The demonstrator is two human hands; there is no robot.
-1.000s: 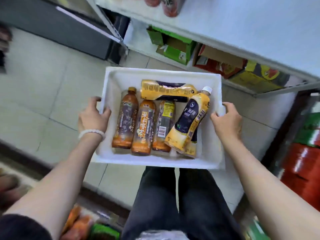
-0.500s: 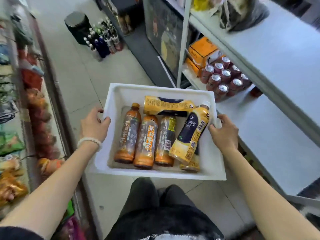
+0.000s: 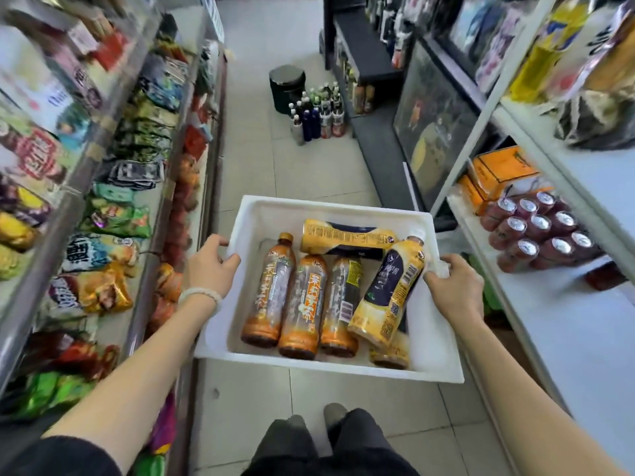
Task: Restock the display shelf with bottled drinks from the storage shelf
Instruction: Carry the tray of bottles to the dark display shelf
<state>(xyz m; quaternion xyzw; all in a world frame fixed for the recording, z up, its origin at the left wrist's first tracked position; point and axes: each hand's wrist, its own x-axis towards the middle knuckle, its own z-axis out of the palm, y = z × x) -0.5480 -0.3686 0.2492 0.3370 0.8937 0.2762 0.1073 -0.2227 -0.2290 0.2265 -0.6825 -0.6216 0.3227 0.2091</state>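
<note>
Pale tiled floor [image 3: 302, 173] runs down the aisle. Far along it stands a dark round bin [image 3: 287, 88], and just near of that a cluster of upright bottles [image 3: 318, 113] sits on the tiles. On the right, a white shelf [image 3: 563, 324] carries a pack of red cans [image 3: 539, 231], orange cartons [image 3: 498, 171] just behind.

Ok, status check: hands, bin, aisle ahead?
Left hand and right hand grip white bin. Six bottles lying inside. Floor bottles and black can ahead.
</note>
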